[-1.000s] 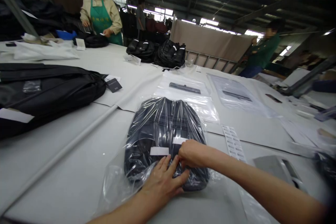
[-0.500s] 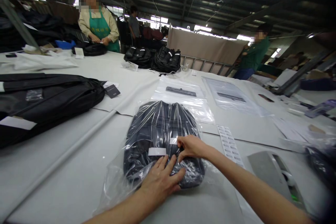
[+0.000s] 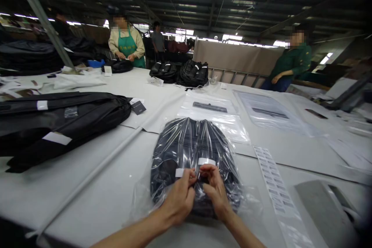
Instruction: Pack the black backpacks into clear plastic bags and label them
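While the left hand [image 3: 178, 197] hangs low over the lower middle of a black backpack [image 3: 194, 149], its fingers curled and thumb drawn in, the right hand [image 3: 216, 190] faces it just beside, half closed, fingertips near a white band [image 3: 207, 161]. Whether either hand pinches the clear plastic bag [image 3: 188, 133] around the backpack, I cannot tell. The wrapped backpack lies on the bench [image 3: 107, 197], at six o'clock in the view. From it, a flat clear packet [image 3: 213, 119] lies at one o'clock, a strip of printed labels [image 3: 274, 178] at three, and a grey device [image 3: 322, 209] farther out, toward four. A dark bag [image 3: 72, 120] lies near ten o'clock, a dark tag [image 3: 138, 107] by its end. At eleven, a co-worker [image 3: 128, 44] in a green apron stands across the bench.
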A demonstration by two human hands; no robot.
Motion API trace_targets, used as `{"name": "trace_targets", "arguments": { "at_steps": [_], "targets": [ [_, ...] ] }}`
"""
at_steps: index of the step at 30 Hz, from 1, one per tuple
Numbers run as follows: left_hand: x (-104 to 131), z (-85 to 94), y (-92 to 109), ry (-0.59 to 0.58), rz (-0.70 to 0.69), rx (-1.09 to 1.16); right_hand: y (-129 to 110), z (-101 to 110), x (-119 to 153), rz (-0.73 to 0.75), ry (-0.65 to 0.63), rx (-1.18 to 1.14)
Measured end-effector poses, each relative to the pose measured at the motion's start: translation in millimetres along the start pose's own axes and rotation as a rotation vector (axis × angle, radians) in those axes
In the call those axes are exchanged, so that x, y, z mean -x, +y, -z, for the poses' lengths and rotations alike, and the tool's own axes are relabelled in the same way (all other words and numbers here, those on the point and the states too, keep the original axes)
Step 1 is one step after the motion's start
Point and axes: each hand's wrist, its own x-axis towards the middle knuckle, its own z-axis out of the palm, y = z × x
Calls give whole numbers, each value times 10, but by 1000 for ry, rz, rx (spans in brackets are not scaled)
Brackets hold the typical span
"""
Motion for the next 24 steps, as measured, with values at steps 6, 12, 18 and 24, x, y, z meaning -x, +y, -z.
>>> {"name": "trace_targets", "arguments": {
  "at_steps": [6, 12, 18, 24],
  "targets": [
    [-161, 125, -92, 316, 210, 536, -60, -49, -25, 112, -304, 568],
    [-112, 532, 163, 150, 222, 607, 21, -68, -31, 37, -344, 706],
    [792, 1563, 59, -46, -16, -268, -104, -100, -61, -47, -388, 734],
    [1340, 1491, -408, -15, -258, -1023, -147, -118, -88, -70, -385, 668]
  ]
}}
